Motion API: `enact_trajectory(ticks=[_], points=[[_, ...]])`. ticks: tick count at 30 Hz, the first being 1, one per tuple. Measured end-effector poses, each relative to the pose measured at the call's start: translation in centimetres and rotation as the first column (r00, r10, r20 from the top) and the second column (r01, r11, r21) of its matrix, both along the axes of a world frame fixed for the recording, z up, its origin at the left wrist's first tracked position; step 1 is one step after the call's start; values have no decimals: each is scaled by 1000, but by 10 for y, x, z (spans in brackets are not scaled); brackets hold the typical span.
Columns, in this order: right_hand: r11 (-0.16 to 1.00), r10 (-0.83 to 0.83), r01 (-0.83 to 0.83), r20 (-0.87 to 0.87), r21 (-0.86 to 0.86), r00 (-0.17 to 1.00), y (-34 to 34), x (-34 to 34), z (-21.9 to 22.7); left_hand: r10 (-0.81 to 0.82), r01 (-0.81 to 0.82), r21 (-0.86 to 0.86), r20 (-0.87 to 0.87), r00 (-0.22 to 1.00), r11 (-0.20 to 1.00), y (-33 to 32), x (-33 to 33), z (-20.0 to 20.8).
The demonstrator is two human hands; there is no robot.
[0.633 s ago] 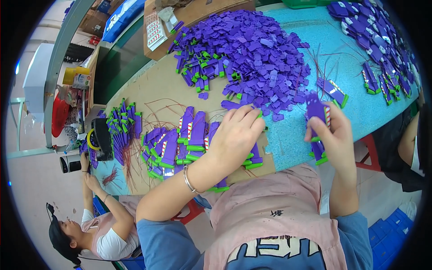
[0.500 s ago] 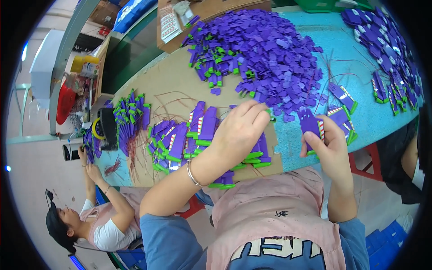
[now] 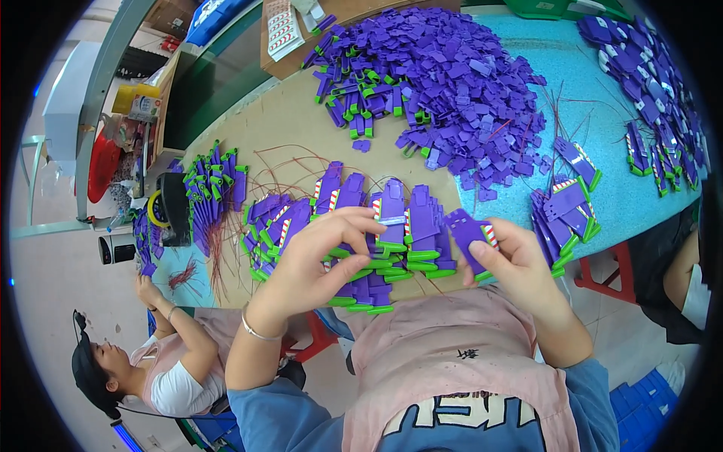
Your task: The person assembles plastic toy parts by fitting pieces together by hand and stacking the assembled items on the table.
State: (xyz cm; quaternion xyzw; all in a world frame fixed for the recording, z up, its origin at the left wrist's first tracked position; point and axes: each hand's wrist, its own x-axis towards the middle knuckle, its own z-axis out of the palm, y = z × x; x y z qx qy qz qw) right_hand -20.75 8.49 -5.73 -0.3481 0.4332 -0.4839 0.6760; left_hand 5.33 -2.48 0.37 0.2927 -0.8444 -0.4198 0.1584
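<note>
My right hand (image 3: 516,260) pinches a purple plastic wing-shaped part (image 3: 465,232) with a red-and-white striped edge, thumb on top. To its left, my left hand (image 3: 320,252) hovers over rows of similar purple parts with green ends (image 3: 350,192). Its fingers are curved and the thumb stands apart from them, with nothing clearly between. A pale shiny strip (image 3: 392,221) shows by its fingertips; I cannot tell whether they touch it. Right of my right hand lies a small stack of striped purple-and-green parts (image 3: 565,203).
A large heap of purple pieces (image 3: 467,83) covers the far middle of the table. More purple parts (image 3: 640,68) lie far right, thin red wires (image 3: 286,166) beyond the rows. A cardboard box (image 3: 361,11) stands at the back. A co-worker (image 3: 181,369) sits at the left.
My left hand has drawn back from the near edge of the heap toward the left, its fingers opening. My right hand has moved left and nearer with the purple part, uncovering the stack beside it.
</note>
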Motion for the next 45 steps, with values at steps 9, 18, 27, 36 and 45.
enact_trajectory(ticks=[9,18,27,36,45], points=[[998,-6,-9,236,63,972,7,10,12,455,-197,560,-369,811,805,46,-78,-13],[969,246,-236,-159,78,956,4,-4,11,66,-49,196,-85,994,979,34,-73,-10],[918,-76,-109,-437,-382,896,-1,18,16,51,-56,212,32,998,976,37,-85,-9],[948,-30,-102,-402,-303,915,-3,-3,5,378,-381,48,67,924,923,-46,-52,-5],[971,100,-158,-295,-179,950,3,4,10,308,-5,-710,300,903,704,-89,-41,-53]])
